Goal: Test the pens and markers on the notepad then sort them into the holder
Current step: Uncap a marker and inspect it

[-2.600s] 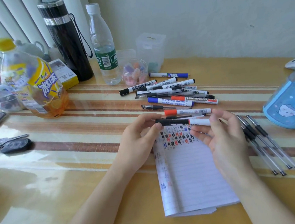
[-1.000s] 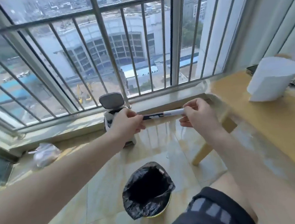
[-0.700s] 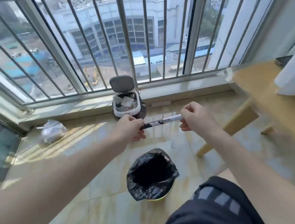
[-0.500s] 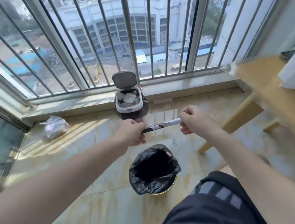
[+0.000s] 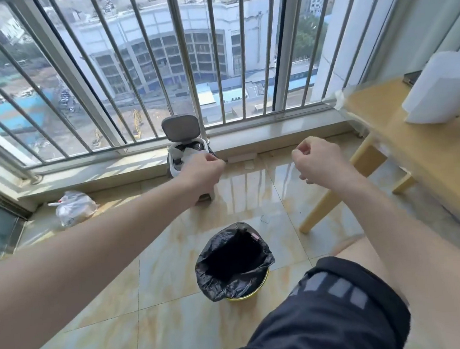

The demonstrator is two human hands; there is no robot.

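Observation:
I am turned away from the desk, so no pen, marker, notepad or holder is in view. My left hand (image 5: 203, 167) and my right hand (image 5: 313, 159) are stretched out side by side over the tiled floor, a gap between them. Both have their fingers curled in, and I see nothing held in either. Below and between them stands a small waste bin lined with a black bag (image 5: 203, 275), its mouth open and dark inside; I cannot see what lies in it.
A small white bin with a raised grey lid (image 5: 181, 127) stands by the barred window, behind my left hand. A tied plastic bag (image 5: 74, 207) lies at the left. The wooden table (image 5: 429, 164) with a white object (image 5: 445, 88) is at the right; my knee (image 5: 331, 318) is low right.
I turned from the desk to the window side while holding a black-capped marker by both ends. The marker is now gone from between my hands, which have moved apart above the black-lined bin.

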